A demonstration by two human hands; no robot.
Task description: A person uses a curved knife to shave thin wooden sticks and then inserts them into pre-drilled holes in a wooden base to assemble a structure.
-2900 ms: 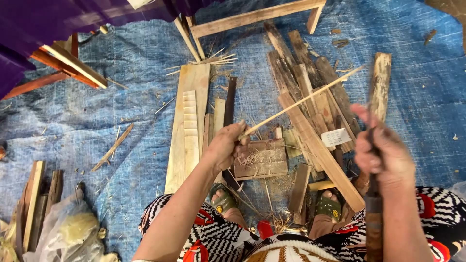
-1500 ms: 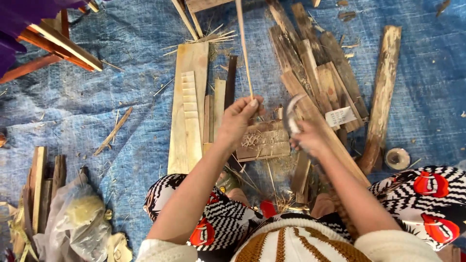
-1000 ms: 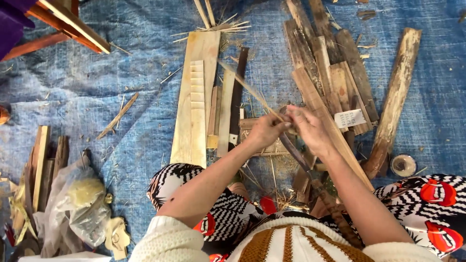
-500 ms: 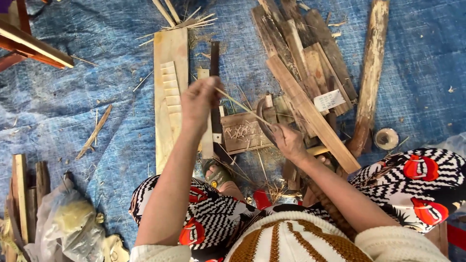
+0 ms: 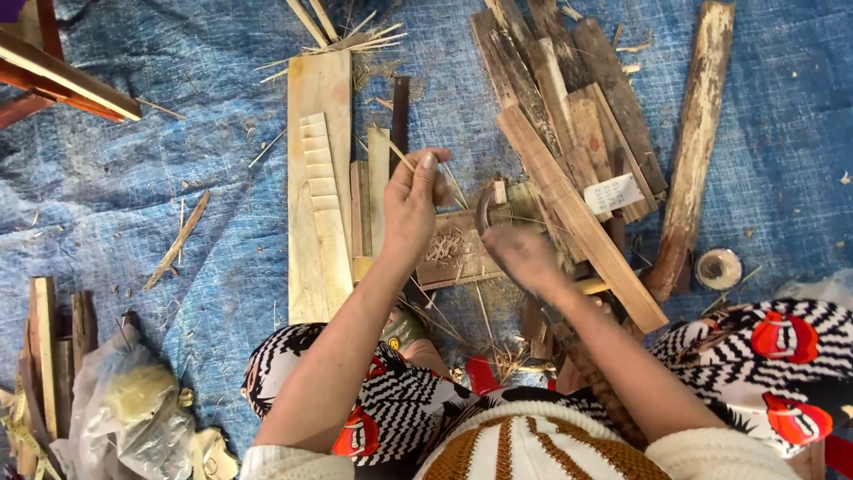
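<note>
Blue tarpaulin [image 5: 133, 204] is strewn with wooden planks [image 5: 318, 178].
A thin bamboo sliver [image 5: 397, 151] is pinched by the left hand [image 5: 413, 200]; a curved blade [image 5: 484, 209] is clenched in the right hand [image 5: 524, 258].

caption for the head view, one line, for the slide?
Left hand pinches a thin pale bamboo sliver; right hand grips a curved metal blade over a small wooden block.

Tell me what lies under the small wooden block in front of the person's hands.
The wooden block carries pale shavings on top and rests on the blue tarp, overlapping flat slats at its left end. The right hand covers its right end, and its underside is hidden.
</note>
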